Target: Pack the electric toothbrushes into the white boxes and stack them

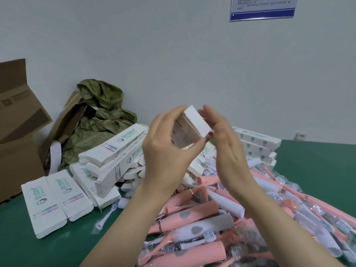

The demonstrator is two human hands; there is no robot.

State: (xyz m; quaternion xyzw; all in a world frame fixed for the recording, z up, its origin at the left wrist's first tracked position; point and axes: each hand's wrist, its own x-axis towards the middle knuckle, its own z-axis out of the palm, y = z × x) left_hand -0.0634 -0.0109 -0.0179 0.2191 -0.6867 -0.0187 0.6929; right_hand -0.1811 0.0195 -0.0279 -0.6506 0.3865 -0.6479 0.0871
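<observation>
"Where is the box?"

"My left hand grips a white box, raised in front of me. My right hand is flat, fingers straight, just beside its end."

"And the toothbrushes?"

"Heaped below both hands. Loose boxes lie left of my left hand."

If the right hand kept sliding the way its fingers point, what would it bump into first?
Probably the end of the white box held by the left hand; the right hand has its straight fingers beside it. Beyond, only wall shows; depth is unclear.
</observation>
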